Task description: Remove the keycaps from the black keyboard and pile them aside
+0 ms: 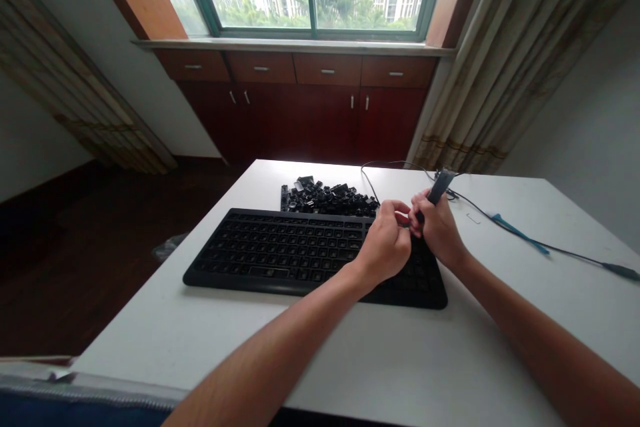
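A black keyboard [273,257] with its keycaps off lies across the table, bare key sockets showing. Over its right part, my left hand [386,245] is closed in a pinch, fingertips almost meeting those of the other hand; whatever it holds is hidden. My right hand [441,227] is wrapped round a dark, flat-ended brush-like tool [441,185], whose wide end points up and away from me. Behind the keyboard sits a heap of loose black keycaps [330,199]. The hands cover much of the keyboard's right side.
On the white table [320,360], a thin black cable [570,251] runs to the right. A blue pry-like tool [523,235] touches it, and a small bent wire [473,219] lies nearby. Beyond the table's far edge stand red-brown cabinets [305,120] under a window.
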A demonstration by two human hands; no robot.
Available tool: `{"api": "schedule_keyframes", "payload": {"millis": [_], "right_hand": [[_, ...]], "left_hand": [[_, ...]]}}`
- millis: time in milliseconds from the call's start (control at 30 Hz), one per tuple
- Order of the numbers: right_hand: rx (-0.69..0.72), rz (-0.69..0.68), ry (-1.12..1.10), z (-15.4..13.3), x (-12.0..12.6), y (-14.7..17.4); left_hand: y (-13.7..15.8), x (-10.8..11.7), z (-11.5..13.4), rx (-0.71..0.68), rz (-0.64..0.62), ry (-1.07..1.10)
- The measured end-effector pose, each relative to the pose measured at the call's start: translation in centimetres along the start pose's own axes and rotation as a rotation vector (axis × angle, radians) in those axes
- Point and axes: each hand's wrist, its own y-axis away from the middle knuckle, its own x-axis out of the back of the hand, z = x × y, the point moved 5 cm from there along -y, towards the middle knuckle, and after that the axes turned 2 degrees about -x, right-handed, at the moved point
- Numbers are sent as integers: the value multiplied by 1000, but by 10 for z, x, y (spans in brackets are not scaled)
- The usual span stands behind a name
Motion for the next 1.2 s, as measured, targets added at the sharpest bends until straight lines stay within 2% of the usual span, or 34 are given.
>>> {"api": "schedule_keyframes", "payload": {"millis": [100, 167, 300, 433, 533, 733, 833, 967, 1100, 1200], "right_hand": [[16, -145, -35, 1, 0, 0], [42, -178, 0, 1, 5, 0], [133, -124, 157, -1, 8, -3], [174, -67, 486, 1, -6, -9], [159, -40, 613, 0, -15, -10], [172, 208, 612, -4, -3, 1], [175, 315, 611, -2, 6, 4], [205, 364, 561, -6, 6, 5], [248, 371, 465, -15, -5, 2], [183, 343, 358, -13, -10, -4]], "left_hand": [[0, -1, -2, 9, 4, 26], [0, 0, -2, 17, 9, 33], [1, 2, 1, 17, -1, 47], [2, 3, 6, 62, -7, 31], [2, 2, 9, 77, -5, -85], [2, -12, 22, -140, -169, -370], [4, -16, 23, -174, -218, -473], [6, -18, 19, -211, -253, -520], [7, -15, 15, -188, -230, -481], [4, -12, 13, -120, -214, -456]]}}
